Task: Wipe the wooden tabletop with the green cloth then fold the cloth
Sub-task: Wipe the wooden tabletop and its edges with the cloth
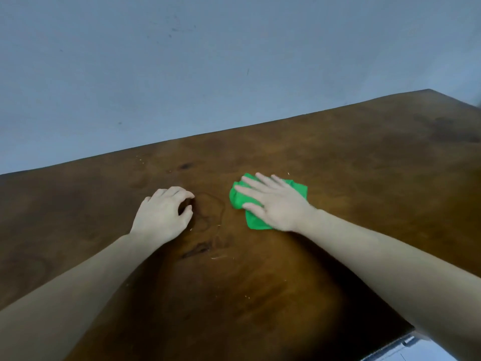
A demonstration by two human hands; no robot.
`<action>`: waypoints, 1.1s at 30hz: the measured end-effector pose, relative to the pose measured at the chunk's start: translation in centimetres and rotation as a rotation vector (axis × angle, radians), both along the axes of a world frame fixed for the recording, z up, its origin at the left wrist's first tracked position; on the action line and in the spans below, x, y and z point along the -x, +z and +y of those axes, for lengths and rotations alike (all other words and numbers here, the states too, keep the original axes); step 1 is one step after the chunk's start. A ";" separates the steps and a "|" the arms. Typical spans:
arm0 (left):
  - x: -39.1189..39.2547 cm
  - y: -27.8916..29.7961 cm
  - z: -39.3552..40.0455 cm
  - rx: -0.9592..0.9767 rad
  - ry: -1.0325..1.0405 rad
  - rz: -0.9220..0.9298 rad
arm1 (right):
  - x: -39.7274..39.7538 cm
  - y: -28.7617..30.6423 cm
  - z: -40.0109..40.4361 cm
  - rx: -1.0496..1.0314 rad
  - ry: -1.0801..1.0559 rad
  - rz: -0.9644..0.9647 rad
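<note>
The green cloth [237, 199] lies bunched on the dark wooden tabletop [351, 165], right of centre. My right hand [273, 201] lies flat on top of it with straight, spread fingers and covers most of it. My left hand [162, 214] rests on the bare wood to the left of the cloth, its fingers loosely curled and holding nothing. A gap of bare wood separates the two hands.
A faint ring-shaped mark [212, 212] and small pale crumbs [217, 257] lie on the wood between and below the hands. A grey-blue wall [208, 61] stands behind the table's far edge. A metal part [406, 343] shows at the table's near right corner.
</note>
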State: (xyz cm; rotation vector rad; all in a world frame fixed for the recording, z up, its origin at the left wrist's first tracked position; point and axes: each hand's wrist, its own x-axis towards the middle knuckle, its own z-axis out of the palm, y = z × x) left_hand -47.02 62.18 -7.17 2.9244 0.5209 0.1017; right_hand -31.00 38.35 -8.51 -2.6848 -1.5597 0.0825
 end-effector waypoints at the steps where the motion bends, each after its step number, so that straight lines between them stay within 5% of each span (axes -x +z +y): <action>1: -0.2 0.1 0.0 0.001 -0.003 0.003 | -1.9 -0.1 -0.8 -0.007 -0.111 -0.029; 4: -0.5 0.3 0.3 0.005 -0.014 0.011 | -7.6 -0.3 -1.7 -0.028 -0.470 0.055; 7: -0.6 0.4 0.5 0.019 -0.012 0.011 | -10.8 -0.1 1.3 -0.009 -0.543 0.099; 11: -0.4 0.1 1.1 -0.003 0.027 -0.002 | -9.9 0.6 8.8 0.014 -0.363 0.097; 18: -0.9 0.2 2.2 -0.059 0.094 0.022 | -4.8 -0.1 11.8 0.002 0.337 0.045; 20: -1.1 0.3 2.5 -0.052 0.107 0.036 | -7.6 0.0 11.1 -0.010 0.305 -0.014; 26: -0.7 0.3 2.3 -0.053 0.125 0.030 | -16.6 -0.2 13.4 -0.055 -0.227 0.009; 33: 0.7 0.1 2.5 -0.043 0.138 0.069 | -11.3 -0.1 19.8 0.011 -0.018 0.094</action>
